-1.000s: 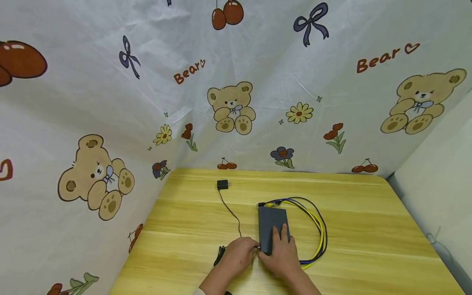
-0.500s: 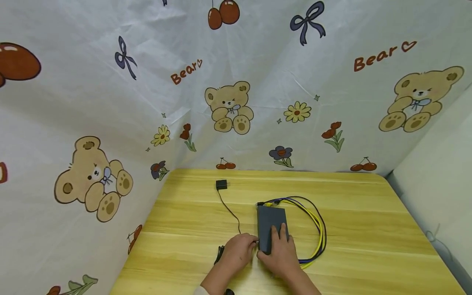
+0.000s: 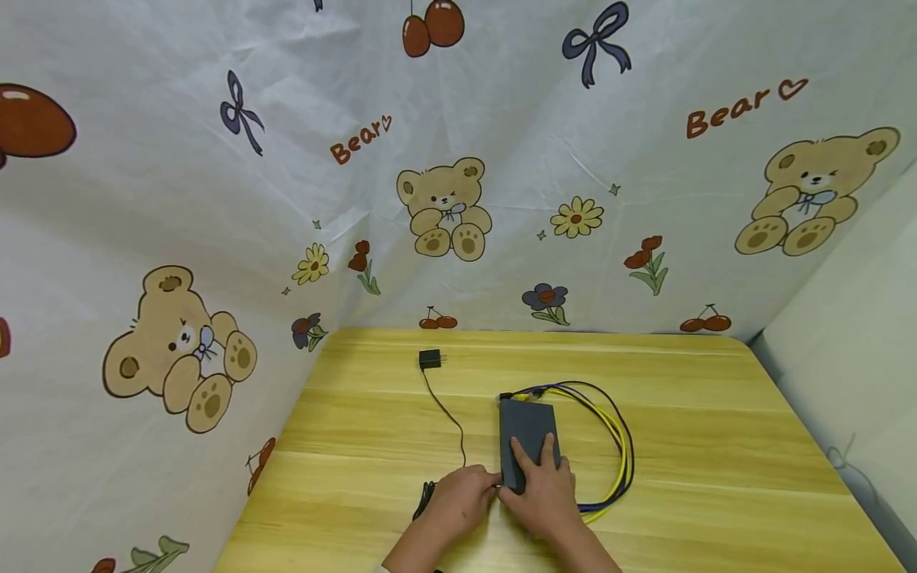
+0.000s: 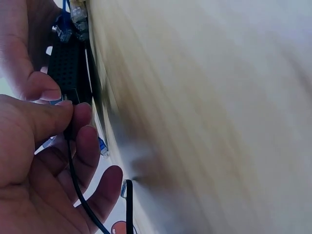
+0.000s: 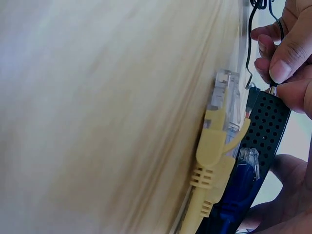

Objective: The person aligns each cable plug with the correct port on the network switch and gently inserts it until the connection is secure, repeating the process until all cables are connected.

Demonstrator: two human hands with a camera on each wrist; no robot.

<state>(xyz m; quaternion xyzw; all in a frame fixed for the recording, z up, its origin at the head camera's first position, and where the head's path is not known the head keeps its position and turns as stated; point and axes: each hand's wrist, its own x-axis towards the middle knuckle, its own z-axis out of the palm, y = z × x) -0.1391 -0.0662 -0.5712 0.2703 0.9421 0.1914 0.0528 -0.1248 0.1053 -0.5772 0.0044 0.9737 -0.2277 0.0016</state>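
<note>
A flat dark grey network box (image 3: 532, 420) lies on the wooden table. My right hand (image 3: 548, 497) grips it from the near right, index and middle fingers spread over its top and thumb at the near left corner. Beside that thumb, my left hand (image 3: 462, 501) pinches a small round power plug between thumb and fingertips. In the right wrist view the plug's bare metal tip (image 5: 273, 90) shows right at the corner of the box's perforated side (image 5: 265, 124). A thin black cord (image 4: 74, 170) runs from the plug down past the left palm.
Left of the box, a black power adapter (image 3: 430, 359) lies toward the back, its cord trailing forward to a coiled bundle (image 3: 424, 500). Yellow and dark network cables (image 3: 622, 454) loop around the box's right side. Yellow clear-tipped connectors (image 5: 210, 139) and a blue one (image 5: 239, 180) show by the box.
My left hand shifts slightly up along the box's left side, then back toward the near corner. The right index finger spreads leftward on top of the box. The box stays put.
</note>
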